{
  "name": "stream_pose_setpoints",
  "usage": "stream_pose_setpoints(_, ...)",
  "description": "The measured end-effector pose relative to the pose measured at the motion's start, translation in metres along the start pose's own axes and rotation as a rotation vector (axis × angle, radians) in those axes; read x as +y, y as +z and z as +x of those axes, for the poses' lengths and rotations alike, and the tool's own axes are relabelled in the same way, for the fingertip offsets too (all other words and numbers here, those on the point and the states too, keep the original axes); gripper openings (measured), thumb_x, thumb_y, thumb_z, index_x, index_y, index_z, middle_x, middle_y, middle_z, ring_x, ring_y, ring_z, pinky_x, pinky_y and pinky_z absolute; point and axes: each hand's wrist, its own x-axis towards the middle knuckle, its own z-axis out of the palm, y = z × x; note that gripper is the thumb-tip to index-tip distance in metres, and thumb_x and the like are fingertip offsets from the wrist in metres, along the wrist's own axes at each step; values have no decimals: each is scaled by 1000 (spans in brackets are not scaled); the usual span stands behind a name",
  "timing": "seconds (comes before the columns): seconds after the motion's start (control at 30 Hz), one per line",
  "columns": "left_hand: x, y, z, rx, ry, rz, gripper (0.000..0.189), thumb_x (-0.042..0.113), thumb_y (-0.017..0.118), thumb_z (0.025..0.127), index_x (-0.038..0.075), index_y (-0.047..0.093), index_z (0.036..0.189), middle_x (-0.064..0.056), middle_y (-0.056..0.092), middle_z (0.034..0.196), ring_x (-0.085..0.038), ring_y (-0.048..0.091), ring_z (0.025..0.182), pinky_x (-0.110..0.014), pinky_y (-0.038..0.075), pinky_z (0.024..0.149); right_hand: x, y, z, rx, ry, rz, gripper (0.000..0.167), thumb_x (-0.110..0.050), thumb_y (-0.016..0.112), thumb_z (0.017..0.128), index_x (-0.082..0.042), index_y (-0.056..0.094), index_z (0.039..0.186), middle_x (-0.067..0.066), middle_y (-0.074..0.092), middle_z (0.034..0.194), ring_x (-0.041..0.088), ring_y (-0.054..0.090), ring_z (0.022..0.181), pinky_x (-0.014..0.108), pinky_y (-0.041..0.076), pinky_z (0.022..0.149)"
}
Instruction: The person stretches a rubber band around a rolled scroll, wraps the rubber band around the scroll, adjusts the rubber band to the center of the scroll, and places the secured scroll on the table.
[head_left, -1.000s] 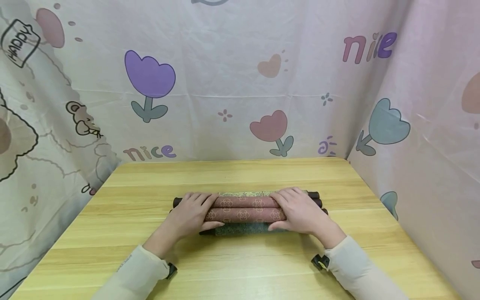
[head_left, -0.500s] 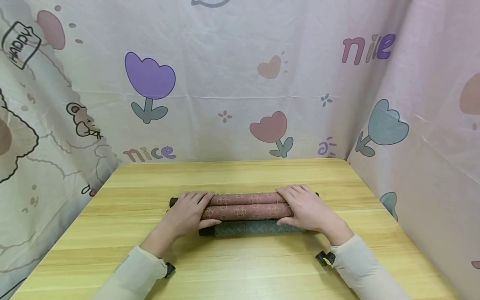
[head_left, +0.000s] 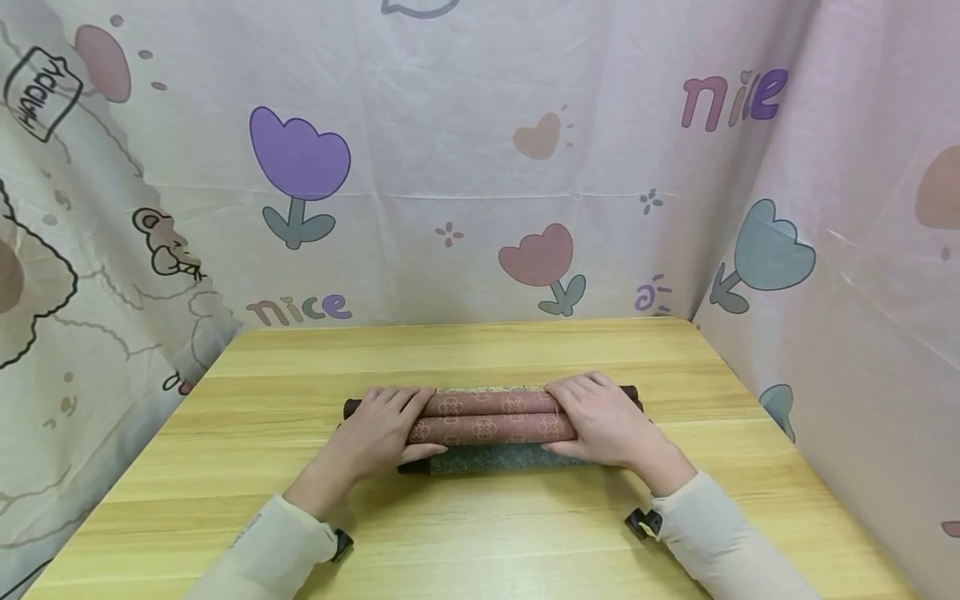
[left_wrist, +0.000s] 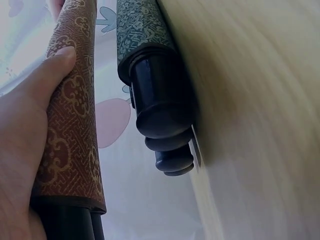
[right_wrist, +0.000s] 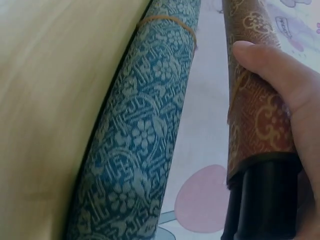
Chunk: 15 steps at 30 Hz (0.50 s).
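Note:
Two red hanging scrolls (head_left: 480, 429) with gold flower patterns lie side by side between my hands. My left hand (head_left: 378, 427) grips their left end, thumb along the near side and fingers over the top. At their right end, my right hand (head_left: 606, 423) grips them the same way. Below and in front lies a blue-green patterned scroll (right_wrist: 135, 130) with a thin elastic band (right_wrist: 170, 19) round it. Both wrist views show a gap between it and the red pair. A yellowish scroll (head_left: 487, 389) peeks out behind, mostly hidden. Black end knobs (left_wrist: 162, 100) stick out.
The scrolls are on a wood-grain table (head_left: 480, 533). A printed cloth curtain (head_left: 442, 108) stands behind it and along both sides. Small black devices (head_left: 643, 523) sit at both cuffs.
Half a second ago the red scrolls sat higher and slightly tilted, with the right hand farther right. Now they are lower and more level, and the yellowish scroll shows more behind.

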Motion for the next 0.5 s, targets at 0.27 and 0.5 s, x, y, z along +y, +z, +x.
stream_pose_setpoints(0.27,2,0,1,-21,-7,-2,82,69,55,87,2,55,134,-14,64,116,-35,61,105,-51,47,89,-6,2,1,-7,6,-26,82,-69,64,81,-2,58,128,9,64,115,27,59,108,45,45,98)
stream_pose_setpoints(0.5,-1,-2,2,-12,-12,14,82,68,60,84,3,55,134,-13,64,117,-34,62,105,-51,48,89,-3,-2,-1,-55,75,55,95,-68,70,75,0,50,138,12,61,126,29,56,116,48,41,101)
